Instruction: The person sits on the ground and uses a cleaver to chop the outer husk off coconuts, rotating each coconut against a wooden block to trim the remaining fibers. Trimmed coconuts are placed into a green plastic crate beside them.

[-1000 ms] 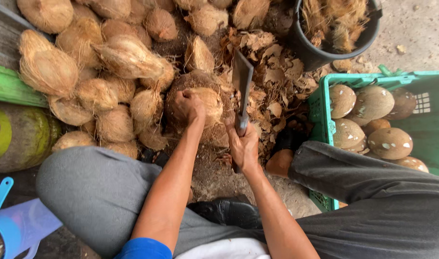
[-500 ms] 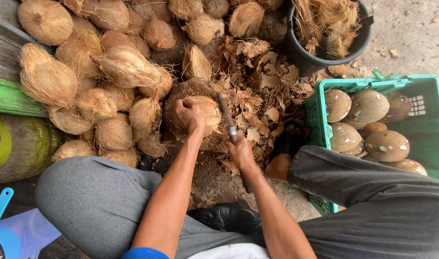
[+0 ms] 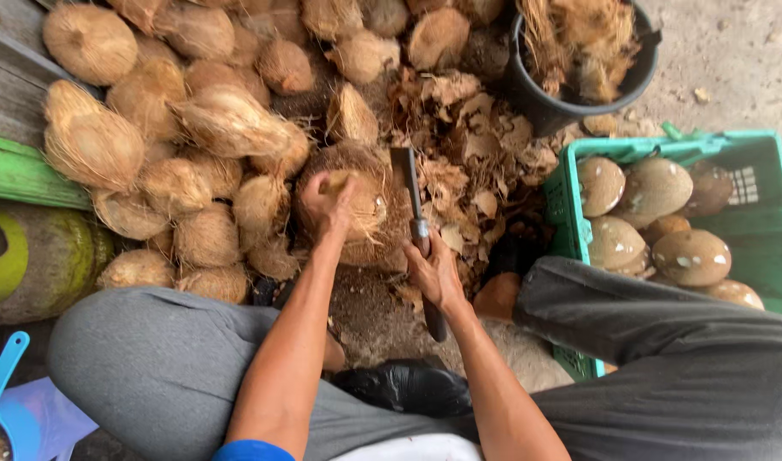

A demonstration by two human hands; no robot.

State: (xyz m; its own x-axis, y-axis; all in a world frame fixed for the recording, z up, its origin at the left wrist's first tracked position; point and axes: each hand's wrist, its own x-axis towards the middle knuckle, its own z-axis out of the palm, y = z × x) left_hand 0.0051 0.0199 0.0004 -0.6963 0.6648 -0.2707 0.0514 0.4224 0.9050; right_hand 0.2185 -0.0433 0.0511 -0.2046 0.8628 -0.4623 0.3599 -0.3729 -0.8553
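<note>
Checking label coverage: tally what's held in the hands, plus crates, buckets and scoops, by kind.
Cleaver, right hand: 1
Coconut, left hand: 1
Green crate: 1
Black bucket: 1
Blue scoop: 1
Total: 5

Coconut pile [image 3: 177, 128] left, crate [image 3: 749, 222] right.

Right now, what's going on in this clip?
A seated person steadies a husky coconut with the left hand and grips a cleaver in the right hand, its blade beside the coconut. Unpeeled coconuts are piled to the left, peeled ones fill a green crate, and a black bucket holds husk.
</note>
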